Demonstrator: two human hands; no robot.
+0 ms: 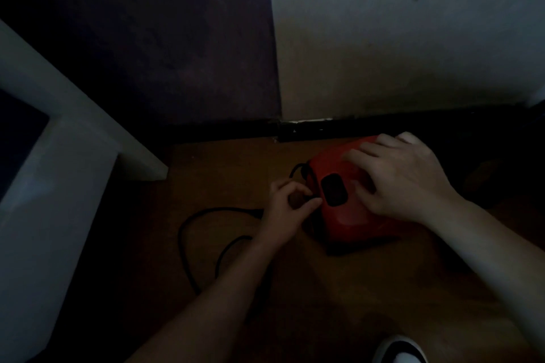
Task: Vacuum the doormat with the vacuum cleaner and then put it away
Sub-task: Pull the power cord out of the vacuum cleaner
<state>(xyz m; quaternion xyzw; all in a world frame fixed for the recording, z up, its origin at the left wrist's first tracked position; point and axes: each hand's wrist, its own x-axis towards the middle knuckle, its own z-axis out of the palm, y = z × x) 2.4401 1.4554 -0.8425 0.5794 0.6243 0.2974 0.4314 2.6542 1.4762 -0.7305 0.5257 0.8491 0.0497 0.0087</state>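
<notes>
Left hand (pixel 287 206) pinches cord (pixel 188 227); right hand (pixel 404 180) rests on vacuum cleaner (pixel 348 221).

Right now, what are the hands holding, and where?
The left hand seems to pinch the black cord beside the red vacuum cleaner. The right hand rests flat on its top, holding nothing.

The right hand (pixel 404 180) covers much of the top of the vacuum (pixel 342 215), the cord (pixel 188 224) slips out of sight under the left hand (pixel 284 209), where it is too dark to tell if the fingers pinch it, and the bottom edge cuts off a shoe (pixel 399 351).
</notes>
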